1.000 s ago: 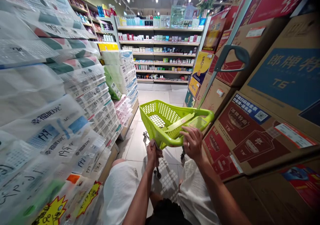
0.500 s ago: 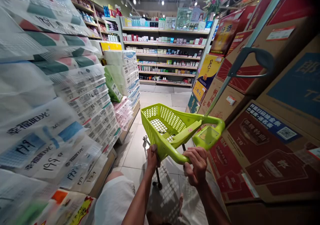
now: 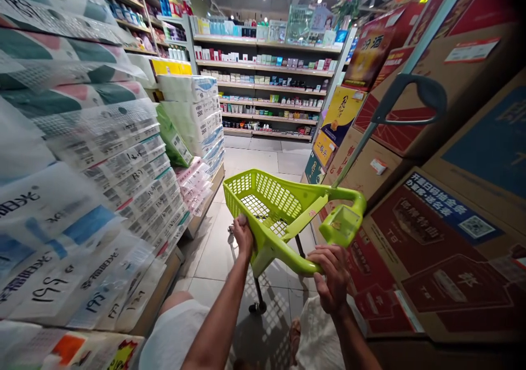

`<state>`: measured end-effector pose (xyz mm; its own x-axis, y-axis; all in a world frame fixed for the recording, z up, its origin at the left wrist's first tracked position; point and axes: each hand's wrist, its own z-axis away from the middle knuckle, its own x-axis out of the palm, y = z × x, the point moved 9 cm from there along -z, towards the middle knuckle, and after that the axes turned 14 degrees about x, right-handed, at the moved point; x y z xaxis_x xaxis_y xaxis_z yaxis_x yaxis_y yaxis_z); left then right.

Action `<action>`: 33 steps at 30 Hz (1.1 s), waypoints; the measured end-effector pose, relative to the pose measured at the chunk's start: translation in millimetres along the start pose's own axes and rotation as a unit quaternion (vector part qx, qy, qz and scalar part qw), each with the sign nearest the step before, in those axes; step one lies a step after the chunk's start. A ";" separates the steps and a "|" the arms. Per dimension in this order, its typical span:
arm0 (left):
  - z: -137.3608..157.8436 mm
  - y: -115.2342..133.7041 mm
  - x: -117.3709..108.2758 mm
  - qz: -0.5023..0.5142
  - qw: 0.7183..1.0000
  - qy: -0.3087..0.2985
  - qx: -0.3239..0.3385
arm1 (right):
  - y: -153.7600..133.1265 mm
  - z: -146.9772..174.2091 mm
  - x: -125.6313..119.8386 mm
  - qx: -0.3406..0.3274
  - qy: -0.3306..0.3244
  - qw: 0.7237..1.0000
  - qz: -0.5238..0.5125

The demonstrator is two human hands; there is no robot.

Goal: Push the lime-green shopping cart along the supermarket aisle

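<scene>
A lime-green shopping cart with a perforated basket stands in the aisle, turned at an angle to me. The basket shows no goods in it. My right hand is closed around the near corner of its handlebar. At the basket's near left side, my left hand grips the outer wall, its fingertips partly hidden. A light grey pole with a dark grey loop handle rises from beside the cart's right side and slants up to the right. Where its lower end sits, I cannot tell.
Wrapped paper packs are piled high along the left. Stacked cartons line the right, close to the cart's handle. Shelves of small boxes and bottles stand across the far end. Tiled floor runs between them.
My left hand has slid forward and up along the basket's side. The cart sits slightly further left in view, while my right hand stays on the handlebar. The paper packs appear nearer.
</scene>
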<state>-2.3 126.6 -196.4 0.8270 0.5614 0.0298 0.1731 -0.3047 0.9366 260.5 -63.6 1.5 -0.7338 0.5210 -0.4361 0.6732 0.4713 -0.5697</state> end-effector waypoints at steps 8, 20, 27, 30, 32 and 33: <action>100.8 -14.5 -14.9 0.101 0.990 -0.084 -0.042 | 5.9 6.9 -8.1 0.005 0.004 1.000 -0.020; 61.2 11.0 -6.0 0.118 0.988 -0.041 -0.087 | -1.1 7.0 -6.5 0.005 0.016 1.000 -0.015; 87.6 111.3 -8.8 0.162 0.982 -0.087 0.046 | -0.7 9.2 -13.5 -0.004 0.010 1.000 -0.029; 75.4 145.9 -8.6 0.093 0.975 -0.116 0.166 | 1.3 11.3 -16.2 -0.001 0.007 1.000 -0.028; 61.7 144.7 -5.1 0.053 0.971 -0.140 0.186 | 2.7 13.1 -18.4 -0.003 0.010 1.000 -0.029; 52.5 138.4 -5.1 0.034 0.974 -0.140 0.173 | 3.2 13.9 -19.3 -0.005 0.010 1.000 -0.028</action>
<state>45.5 41.1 -85.3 0.9479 0.3139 -0.0541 0.2427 -0.6018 0.7609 275.5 -82.0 -1.6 -0.7690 0.5068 -0.3897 0.6316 0.5080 -0.5858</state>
